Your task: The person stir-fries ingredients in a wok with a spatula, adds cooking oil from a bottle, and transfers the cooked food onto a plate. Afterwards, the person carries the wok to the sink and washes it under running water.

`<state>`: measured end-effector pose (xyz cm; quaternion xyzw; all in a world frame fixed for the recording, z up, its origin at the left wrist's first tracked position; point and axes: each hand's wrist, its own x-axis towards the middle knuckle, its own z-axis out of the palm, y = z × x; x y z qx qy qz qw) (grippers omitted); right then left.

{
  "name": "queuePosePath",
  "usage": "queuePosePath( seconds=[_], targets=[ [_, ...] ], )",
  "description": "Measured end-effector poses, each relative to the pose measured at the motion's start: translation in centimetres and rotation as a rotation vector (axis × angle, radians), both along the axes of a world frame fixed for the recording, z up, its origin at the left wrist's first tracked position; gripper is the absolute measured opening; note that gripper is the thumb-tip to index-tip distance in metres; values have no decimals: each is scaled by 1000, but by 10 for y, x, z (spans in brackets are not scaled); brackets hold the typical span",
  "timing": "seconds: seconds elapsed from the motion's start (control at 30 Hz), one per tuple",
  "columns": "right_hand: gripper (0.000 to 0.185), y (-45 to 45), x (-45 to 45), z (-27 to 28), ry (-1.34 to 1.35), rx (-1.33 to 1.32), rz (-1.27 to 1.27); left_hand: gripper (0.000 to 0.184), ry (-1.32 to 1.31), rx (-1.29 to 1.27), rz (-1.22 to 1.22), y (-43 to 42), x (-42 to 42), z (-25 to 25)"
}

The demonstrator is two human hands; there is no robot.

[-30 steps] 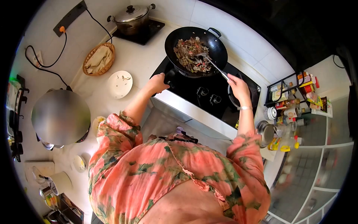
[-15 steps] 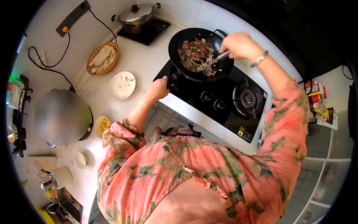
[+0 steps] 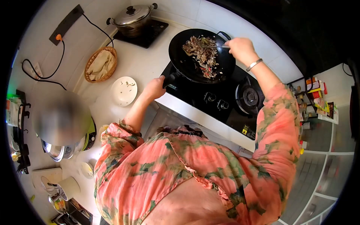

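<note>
My left hand (image 3: 155, 88) is closed round the dark handle (image 3: 171, 79) of a black wok (image 3: 180, 62), which sits on the left burner of the stove. Over the wok's right side, my right hand (image 3: 242, 50) grips a metal spatula (image 3: 218, 46) by its handle end. The spatula's head is hard to make out among the food. A loose fried mixture (image 3: 204, 56) of brown shreds, pale bits and red pieces lies in the wok, running from its far left towards the near side.
The black glass stove (image 3: 202, 92) has a bare right burner (image 3: 249, 96). Left stand a white plate (image 3: 124, 98) with scraps, a wicker basket (image 3: 88, 75) holding cloth, a lidded pot (image 3: 132, 18) and a partly blurred round appliance (image 3: 90, 137). Packets (image 3: 321, 101) line the right.
The spatula has swung from the wok's near part to its far part. The food has spread out, with more lying on the near right. My left hand stays on the handle.
</note>
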<state>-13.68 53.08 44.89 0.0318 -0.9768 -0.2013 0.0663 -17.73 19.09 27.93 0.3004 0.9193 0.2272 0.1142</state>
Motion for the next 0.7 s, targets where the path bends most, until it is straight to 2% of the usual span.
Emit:
queuePosePath(
  seconds=[0.1, 0.17, 0.33, 0.53, 0.57, 0.7],
  targets=[
    [22, -2, 18, -3, -71, -87, -11, 29, -4, 52, -66, -7, -17, -6],
    [27, -7, 27, 18, -90, -144, -92, 33, -19, 68, -84, -9, -20, -4],
    [29, -3, 42, 45, -136, -85, -152, 34, -16, 178, -131, -24, -39, -22],
    [32, 3, 56, 90, -110, 24, -137, 36, 2, 37, -235, -33, -60, 11],
    [32, 4, 57, 97, -154, 52, -110, 29, -8, -24, -242, -33, -60, 20],
    [33, -18, 52, 114, -335, 31, -117, 30, 125, -111, -206, -33, -56, 1]
  ],
)
